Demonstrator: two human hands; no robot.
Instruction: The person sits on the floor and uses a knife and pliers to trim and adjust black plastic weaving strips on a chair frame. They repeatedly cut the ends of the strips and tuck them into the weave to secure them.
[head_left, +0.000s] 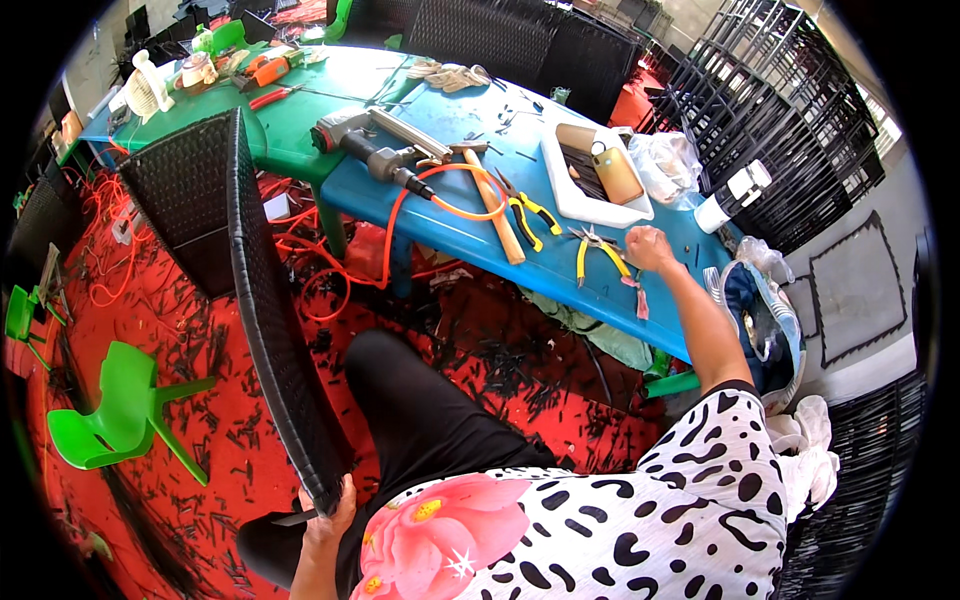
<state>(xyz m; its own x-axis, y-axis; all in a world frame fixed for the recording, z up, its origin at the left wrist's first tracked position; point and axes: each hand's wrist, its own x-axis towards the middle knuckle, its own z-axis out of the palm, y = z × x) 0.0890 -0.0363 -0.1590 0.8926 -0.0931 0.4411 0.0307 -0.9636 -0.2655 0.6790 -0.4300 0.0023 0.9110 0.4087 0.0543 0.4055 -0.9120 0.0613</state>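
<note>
Your left grip (338, 512) holds woven chair (262, 300) by edge, likely steadying it; right grip (650, 248) curls beside pliers (592, 238) on tabletop (560, 284), cannot tell if holding anything.

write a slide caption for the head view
Left hand gripping a black woven piece, right hand at a blue table near yellow-handled pliers.
</note>
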